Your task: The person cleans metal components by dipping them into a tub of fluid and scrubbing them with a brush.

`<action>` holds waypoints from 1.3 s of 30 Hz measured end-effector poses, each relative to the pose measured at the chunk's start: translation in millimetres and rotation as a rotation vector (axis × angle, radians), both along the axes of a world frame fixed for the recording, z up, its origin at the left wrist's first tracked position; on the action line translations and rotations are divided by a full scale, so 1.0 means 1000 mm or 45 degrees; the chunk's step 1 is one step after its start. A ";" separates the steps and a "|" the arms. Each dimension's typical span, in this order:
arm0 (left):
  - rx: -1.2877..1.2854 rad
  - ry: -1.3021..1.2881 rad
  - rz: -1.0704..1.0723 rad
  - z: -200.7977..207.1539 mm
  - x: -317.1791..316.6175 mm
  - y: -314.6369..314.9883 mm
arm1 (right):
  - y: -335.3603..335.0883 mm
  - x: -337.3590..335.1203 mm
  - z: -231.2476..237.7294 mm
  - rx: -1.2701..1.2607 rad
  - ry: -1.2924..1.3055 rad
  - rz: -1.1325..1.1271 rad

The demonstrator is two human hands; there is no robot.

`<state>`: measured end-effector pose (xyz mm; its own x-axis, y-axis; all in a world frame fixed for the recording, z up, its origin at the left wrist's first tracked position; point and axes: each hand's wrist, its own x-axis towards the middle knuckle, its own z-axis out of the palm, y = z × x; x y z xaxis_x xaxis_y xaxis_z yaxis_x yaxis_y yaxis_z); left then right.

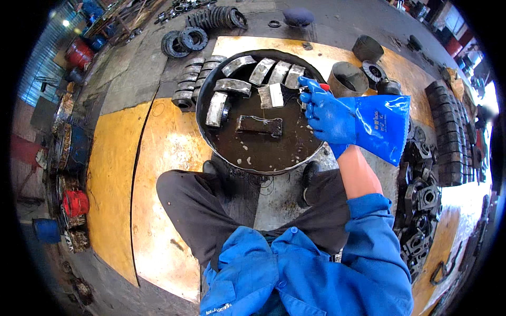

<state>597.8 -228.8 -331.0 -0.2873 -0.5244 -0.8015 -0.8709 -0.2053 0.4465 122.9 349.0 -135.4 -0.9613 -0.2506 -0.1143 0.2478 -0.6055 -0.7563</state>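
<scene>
1. Floor (113, 174) is the biggest thing here: yellow painted steel, worn grey in the middle, where the person sits low with knees apart.
2. Basin (206, 113) comes next, a round black tub of dark oily liquid between the shoes. Curved metal shells (232, 86) lie inside, some leaning on the far wall, one flat plate (259, 125) in the middle.
3. Right hand (328, 113) wears a long blue glove and reaches over the basin's right rim. It is closed on a small tool with a red handle (324, 87), and the tool's end touches one shell (272, 95) that stands up in the liquid. I judge this is the washing step: that shell is being brushed or scraped.
4. Left hand is not in view, so I cannot tell its state.
5. Next move, in my judgement, needs a firm hold on the wet shell, because oil makes it slippery, and a free place for it.
6. Rings (185, 90) stand in a row just beside the basin's left side; two metal pots (347, 79) stand near the right rim, close behind the glove.
7. Dark castings (421, 210) are piled at the person's right, and they leave little room for the elbow.
</scene>
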 end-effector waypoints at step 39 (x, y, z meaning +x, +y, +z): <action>0.004 -0.088 -0.111 0.000 -0.005 -0.008 | -0.021 0.013 0.031 0.435 -0.190 -0.222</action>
<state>593.1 -237.1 -330.5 -0.2757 -0.4972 -0.8227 -0.9143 -0.1286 0.3841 135.7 327.9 -104.1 -0.9525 -0.0091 -0.3044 0.2862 -0.3683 -0.8846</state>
